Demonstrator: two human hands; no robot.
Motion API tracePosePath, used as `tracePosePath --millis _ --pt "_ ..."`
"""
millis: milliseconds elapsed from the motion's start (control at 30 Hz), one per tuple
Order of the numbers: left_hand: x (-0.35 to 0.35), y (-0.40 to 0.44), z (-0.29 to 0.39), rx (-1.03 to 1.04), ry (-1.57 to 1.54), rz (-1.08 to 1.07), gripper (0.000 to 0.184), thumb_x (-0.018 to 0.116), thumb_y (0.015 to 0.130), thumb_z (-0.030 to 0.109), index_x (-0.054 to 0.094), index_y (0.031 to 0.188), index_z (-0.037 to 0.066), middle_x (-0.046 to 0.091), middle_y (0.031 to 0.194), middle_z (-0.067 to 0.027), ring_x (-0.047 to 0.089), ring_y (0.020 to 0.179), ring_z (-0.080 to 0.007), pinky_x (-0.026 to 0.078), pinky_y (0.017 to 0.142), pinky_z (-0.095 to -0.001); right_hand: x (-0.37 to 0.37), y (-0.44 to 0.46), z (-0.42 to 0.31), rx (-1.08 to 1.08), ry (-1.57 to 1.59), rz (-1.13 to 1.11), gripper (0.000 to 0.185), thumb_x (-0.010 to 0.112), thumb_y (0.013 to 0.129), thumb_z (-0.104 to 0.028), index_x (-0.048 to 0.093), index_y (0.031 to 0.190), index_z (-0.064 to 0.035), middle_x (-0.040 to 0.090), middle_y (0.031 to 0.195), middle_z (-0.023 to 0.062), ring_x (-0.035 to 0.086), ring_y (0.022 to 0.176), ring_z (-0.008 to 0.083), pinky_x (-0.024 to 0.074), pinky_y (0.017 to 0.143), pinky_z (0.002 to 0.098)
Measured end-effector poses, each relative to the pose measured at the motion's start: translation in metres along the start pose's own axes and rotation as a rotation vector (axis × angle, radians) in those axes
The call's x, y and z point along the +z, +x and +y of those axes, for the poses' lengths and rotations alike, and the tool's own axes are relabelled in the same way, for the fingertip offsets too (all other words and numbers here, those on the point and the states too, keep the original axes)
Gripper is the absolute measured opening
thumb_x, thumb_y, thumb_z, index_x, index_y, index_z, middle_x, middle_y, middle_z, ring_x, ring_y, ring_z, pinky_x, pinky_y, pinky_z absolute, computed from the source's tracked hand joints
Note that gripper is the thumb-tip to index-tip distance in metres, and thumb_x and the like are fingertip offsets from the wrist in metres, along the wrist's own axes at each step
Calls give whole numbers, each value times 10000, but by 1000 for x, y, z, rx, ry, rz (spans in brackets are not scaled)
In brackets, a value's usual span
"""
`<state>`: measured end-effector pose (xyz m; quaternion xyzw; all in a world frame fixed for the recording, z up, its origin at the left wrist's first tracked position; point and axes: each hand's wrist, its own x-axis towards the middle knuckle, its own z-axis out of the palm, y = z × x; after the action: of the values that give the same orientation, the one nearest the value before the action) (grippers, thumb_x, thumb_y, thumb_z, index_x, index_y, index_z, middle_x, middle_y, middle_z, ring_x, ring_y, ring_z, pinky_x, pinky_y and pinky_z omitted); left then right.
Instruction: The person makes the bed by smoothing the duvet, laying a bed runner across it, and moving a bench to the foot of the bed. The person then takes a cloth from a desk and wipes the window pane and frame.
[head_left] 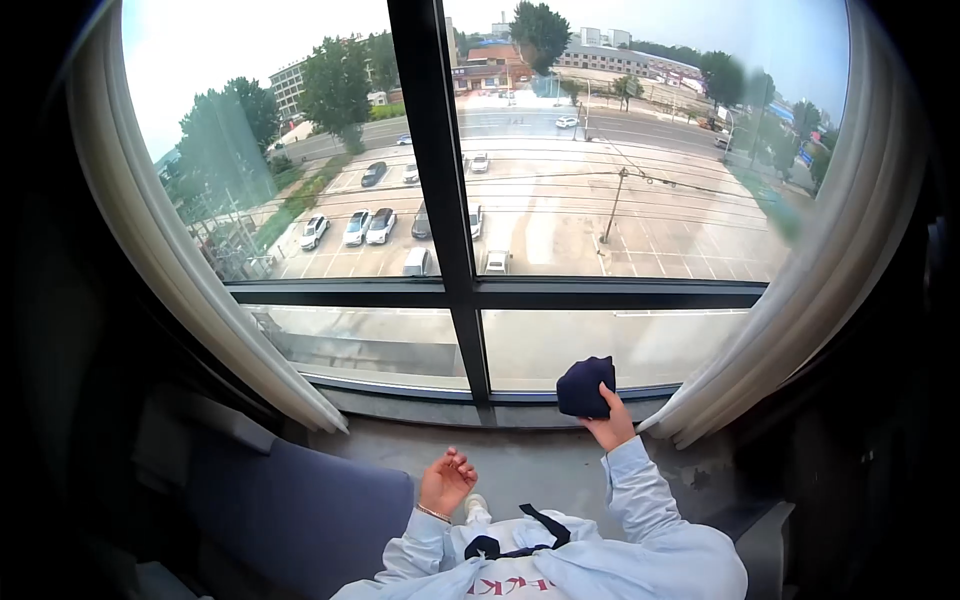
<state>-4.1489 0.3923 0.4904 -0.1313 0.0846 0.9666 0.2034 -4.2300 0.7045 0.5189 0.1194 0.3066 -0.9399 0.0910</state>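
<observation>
My right hand (612,426) holds up a bunched dark navy cloth (583,388) in front of the lower window pane. The thumb lies along the cloth's right side, and the other fingers are mostly hidden behind it. Lower and to the left, my left hand (447,484) is raised with its fingers loosely curled, and nothing shows in it. A thin bracelet (433,513) circles that wrist. A dark strap (545,527) lies across the front of my light blue jacket (640,490), near the waist.
A large window with a black frame (462,288) stands ahead, with a sill (420,408) below. White curtains (165,230) hang at both sides. A blue-grey padded seat (310,500) is at the left. Outside lies a car park (540,215) with several cars.
</observation>
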Motion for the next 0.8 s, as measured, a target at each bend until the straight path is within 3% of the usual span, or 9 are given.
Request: tracePosePath --millis 200,300,333,400,533,600,667,767,800 --pt "32 76 73 -70 130 42 48 489 818 78 487 847 115 449 673 -2 449 637 -144 404 638 -282 141 82 -98 -666 -134 98 484 549 871 -252 371 1295 -99 472 1222 87 454 1128 219 334 964 419" --pt "50 124 91 -126 194 -5 29 485 820 90 486 835 114 441 679 0 451 636 -141 404 633 -280 232 116 -149 -1230 -424 117 518 528 889 -279 342 1317 -55 448 1241 107 443 1128 210 308 978 357" --pt "58 139 96 -99 204 -61 50 487 820 88 485 860 118 463 692 5 473 660 -145 426 655 -297 258 130 -166 -1439 -583 86 533 518 896 -294 329 1325 -40 433 1255 113 436 1132 215 298 982 343" --pt "93 161 96 67 306 -160 23 477 830 93 481 846 109 460 691 3 475 664 -139 414 640 -284 312 144 -189 -1521 -744 75 521 483 913 -296 321 1325 -20 390 1301 138 400 1170 254 284 989 312" --pt "144 199 86 123 466 -222 34 438 817 51 462 809 74 463 694 -27 469 628 -139 405 629 -263 376 207 -218 -2291 -1233 229 455 443 916 -220 339 1331 -66 297 1387 148 274 1278 325 223 1044 406" --pt "153 216 78 168 571 -183 50 433 826 47 472 806 72 485 702 -32 492 646 -141 418 645 -256 396 241 -214 -2248 -1451 245 505 536 857 -301 367 1330 -238 263 1405 123 204 1298 355 152 1038 539" --pt "155 233 71 179 626 -184 71 429 839 47 488 804 68 508 711 -34 513 659 -139 427 656 -250 409 277 -208 -2199 -1660 100 525 535 853 -361 354 1338 -276 213 1435 110 176 1304 383 135 1037 552" --pt "154 255 56 373 635 -86 47 456 821 53 482 784 64 487 679 -38 492 643 -145 417 627 -255 425 282 -205 -2261 -1723 84 568 557 819 -413 345 1336 -308 235 1422 107 195 1286 408 135 1025 583" --pt "149 264 50 380 656 -77 73 440 838 54 494 791 67 522 705 -35 521 654 -124 438 650 -233 426 278 -209 -2271 -1780 59 563 559 820 -406 346 1333 -314 253 1414 89 218 1288 373 151 1036 552"
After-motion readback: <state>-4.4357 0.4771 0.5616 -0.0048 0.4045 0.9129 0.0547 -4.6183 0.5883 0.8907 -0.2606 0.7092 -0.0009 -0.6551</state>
